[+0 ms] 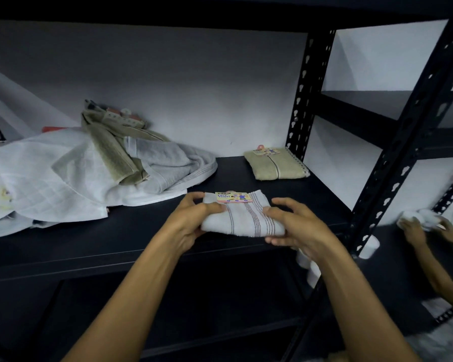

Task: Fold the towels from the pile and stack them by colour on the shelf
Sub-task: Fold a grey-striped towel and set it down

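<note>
Presently both hands hold one folded white towel (242, 218) on the front part of the black shelf (131, 236). Left hand (191, 220): thumb curled over the towel's upper left edge, other fingers under or against its left side. Right hand (296, 228): thumb and fingers curled round the right end. Towel has thin dark stripes across it and a card label (233, 197) at its far edge, printed "Face Towel".

Shelf contents:
- Far right corner, by the upright post (307, 95): a folded beige towel (275, 163), lying flat, with its own label at the far edge. Well apart from the white one.
- Left side: the unfolded pile (89, 168). A large white cloth lies in front, a beige towel is draped over the middle, a grey towel lies to its right. Something red shows behind the pile; cannot tell what.

Right of the rack, a glossy surface shows a second pair of hands (419, 226) on something white; looks like a reflection, cannot tell for certain.
</note>
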### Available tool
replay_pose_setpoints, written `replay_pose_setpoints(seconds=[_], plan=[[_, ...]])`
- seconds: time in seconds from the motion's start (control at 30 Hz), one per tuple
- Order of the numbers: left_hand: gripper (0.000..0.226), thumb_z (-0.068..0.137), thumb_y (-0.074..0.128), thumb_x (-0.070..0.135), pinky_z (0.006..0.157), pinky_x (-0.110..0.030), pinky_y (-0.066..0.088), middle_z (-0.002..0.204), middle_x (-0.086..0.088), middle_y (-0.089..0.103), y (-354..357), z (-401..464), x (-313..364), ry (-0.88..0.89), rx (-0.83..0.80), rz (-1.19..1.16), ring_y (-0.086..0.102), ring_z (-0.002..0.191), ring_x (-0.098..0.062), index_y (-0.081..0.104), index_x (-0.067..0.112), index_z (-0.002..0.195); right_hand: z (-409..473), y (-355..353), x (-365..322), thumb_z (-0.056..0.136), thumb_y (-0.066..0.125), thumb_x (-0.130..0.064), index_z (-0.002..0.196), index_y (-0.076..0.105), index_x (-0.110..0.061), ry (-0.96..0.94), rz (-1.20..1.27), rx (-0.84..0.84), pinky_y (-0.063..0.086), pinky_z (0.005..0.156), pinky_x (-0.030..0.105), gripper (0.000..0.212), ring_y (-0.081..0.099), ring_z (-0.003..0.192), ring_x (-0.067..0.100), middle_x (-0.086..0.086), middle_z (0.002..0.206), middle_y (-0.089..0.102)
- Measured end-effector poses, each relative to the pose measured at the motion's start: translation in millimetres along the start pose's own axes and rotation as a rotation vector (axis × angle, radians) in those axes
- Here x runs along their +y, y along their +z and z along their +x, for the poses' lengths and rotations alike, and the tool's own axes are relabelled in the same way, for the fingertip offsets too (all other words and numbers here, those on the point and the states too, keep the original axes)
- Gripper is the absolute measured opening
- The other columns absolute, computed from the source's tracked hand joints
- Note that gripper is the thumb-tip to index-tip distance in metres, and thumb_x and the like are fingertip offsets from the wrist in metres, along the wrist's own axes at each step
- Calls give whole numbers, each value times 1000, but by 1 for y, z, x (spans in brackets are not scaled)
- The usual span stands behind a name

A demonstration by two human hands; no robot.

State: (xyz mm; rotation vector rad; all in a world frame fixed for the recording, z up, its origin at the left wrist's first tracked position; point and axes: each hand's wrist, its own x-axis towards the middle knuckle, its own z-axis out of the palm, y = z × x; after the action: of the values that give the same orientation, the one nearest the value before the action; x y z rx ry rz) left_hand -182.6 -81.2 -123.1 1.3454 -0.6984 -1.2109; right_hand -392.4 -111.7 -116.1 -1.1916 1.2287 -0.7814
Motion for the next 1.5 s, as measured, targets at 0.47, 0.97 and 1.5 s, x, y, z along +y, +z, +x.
replay_pose_setpoints(seconds=[0.47, 0.97, 1.5], plan=[[59, 82, 66, -9, 75, -26, 57, 123, -10, 63, -25, 38, 43, 164, -258, 133, 64, 105, -20, 56, 19, 133, 50, 15, -40, 73, 70, 3, 112, 60, -2, 133, 633, -213, 61, 71, 40, 41, 68, 101, 29, 22, 128, 62], [54, 84, 69, -3, 83, -35, 57, 127, -9, 63, 23, 157, 96, 270, -166, 131, 62, 111, -23, 56, 20, 131, 196, -4, -130, 89, 58, 6, 125, 63, -21, -240, 6, -151, 57, 75, 29, 45, 66, 99, 21, 11, 123, 64], [54, 87, 70, 18, 92, -22, 44, 126, 0, 59, -15, 193, 70, 224, -16, 849, 55, 108, -12, 53, 21, 138, 267, 40, -84, 89, 57, -14, 137, 52, -20, -481, -975, -137, 42, 78, 26, 49, 58, 103, 22, 7, 130, 59]])
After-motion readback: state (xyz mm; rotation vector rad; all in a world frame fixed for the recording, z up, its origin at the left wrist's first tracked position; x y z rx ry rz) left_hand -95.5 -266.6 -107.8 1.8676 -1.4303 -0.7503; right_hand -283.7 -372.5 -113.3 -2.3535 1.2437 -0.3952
